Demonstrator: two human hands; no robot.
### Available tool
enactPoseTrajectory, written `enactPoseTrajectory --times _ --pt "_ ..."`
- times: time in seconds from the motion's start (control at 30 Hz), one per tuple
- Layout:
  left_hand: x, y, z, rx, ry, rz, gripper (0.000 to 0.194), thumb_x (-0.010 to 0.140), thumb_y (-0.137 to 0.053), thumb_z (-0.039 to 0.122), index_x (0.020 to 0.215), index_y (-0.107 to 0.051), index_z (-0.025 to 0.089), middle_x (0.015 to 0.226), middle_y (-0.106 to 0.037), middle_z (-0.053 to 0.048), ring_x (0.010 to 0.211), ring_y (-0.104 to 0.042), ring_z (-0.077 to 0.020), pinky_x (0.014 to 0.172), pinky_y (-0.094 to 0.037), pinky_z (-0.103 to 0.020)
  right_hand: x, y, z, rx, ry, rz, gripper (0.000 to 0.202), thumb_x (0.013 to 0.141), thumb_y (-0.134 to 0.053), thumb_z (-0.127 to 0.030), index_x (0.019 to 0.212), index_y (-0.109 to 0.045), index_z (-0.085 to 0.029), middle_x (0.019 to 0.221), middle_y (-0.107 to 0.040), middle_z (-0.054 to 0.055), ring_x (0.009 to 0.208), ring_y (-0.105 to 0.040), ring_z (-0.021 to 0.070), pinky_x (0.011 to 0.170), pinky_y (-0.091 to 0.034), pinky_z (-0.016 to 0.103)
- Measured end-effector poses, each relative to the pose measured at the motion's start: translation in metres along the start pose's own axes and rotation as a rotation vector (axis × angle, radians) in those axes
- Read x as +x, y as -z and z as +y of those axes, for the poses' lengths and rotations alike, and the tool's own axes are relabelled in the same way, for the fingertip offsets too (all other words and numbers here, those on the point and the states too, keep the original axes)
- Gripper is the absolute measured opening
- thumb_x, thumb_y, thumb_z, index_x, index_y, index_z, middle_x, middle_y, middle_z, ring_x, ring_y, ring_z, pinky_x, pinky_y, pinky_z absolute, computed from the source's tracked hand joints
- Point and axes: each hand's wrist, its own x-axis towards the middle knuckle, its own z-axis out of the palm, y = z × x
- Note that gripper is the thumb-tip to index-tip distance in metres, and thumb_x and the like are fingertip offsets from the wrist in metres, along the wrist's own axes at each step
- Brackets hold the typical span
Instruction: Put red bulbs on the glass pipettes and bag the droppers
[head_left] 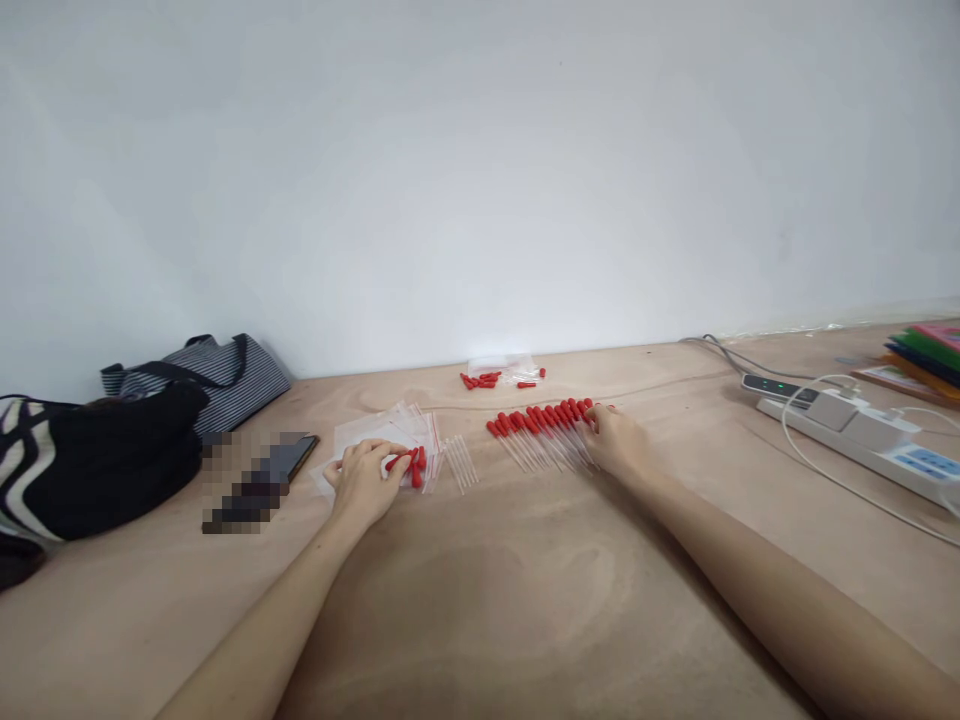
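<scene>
Droppers [539, 424] lie in a row, just right of frame centre. Probably light, bulbs soft, stems thin and maybe brittle: hold by the bulb. Right hand [621, 442] curls at row's right end; can't tell if gripping. Left hand [363, 480] pinches a red bulb [391, 463], left of centre. Loose bulbs [417, 477], plastic bags [375, 428] crowd it; bare tubes [460, 463] between hands.

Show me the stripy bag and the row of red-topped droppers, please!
Striped bag [259, 387], head view: on its striped side.
Row of red-topped droppers [535, 417], head view: on a red top.
</scene>
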Motion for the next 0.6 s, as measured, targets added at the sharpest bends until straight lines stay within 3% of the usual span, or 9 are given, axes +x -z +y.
enactPoseTrajectory --times 0.13,0.27,0.43,0.6 --pt "0.002 0.002 -0.002 0.009 -0.015 -0.024 0.018 0.078 -0.048 0.025 0.081 -0.065 0.026 0.095 -0.063 -0.005 0.095 -0.05 -0.0271 0.074 -0.03 -0.041 -0.018 0.003 -0.029 0.019 0.137 0.022 0.021 0.083 -0.04 -0.027 0.09 -0.058 -0.02 0.094 -0.061 0.006 0.08 -0.057 0.0182 0.059 -0.033 0.026" --pt "-0.001 -0.002 0.001 0.003 -0.039 -0.02 0.017 0.078 -0.049 0.029 0.08 -0.065 0.025 0.092 -0.064 -0.005 0.093 -0.051 -0.0264 0.075 -0.029 -0.041 -0.033 -0.004 -0.08 0.073 0.306 -0.115 0.022 0.082 -0.038 -0.028 0.087 -0.059 -0.022 0.094 -0.062 0.004 0.081 -0.058 0.0179 0.059 -0.036 0.026" --pt "-0.007 -0.009 0.009 0.038 -0.063 0.061 0.022 0.077 -0.051 0.039 0.08 -0.064 0.022 0.092 -0.062 -0.006 0.092 -0.049 -0.0259 0.077 -0.028 -0.042 -0.024 -0.019 -0.134 0.122 0.123 -0.337 0.03 0.078 -0.046 -0.036 0.095 -0.059 -0.015 0.096 -0.062 0.013 0.09 -0.058 0.0239 0.068 -0.041 0.031" --pt "-0.004 -0.018 0.017 0.136 -0.049 0.17 0.024 0.072 -0.054 0.041 0.067 -0.063 0.02 0.096 -0.059 -0.008 0.097 -0.045 -0.0263 0.082 -0.024 -0.044 -0.013 -0.028 -0.152 0.131 0.051 -0.407 0.036 0.071 -0.053 -0.042 0.092 -0.062 -0.014 0.097 -0.063 0.016 0.088 -0.06 0.0256 0.067 -0.044 0.032"
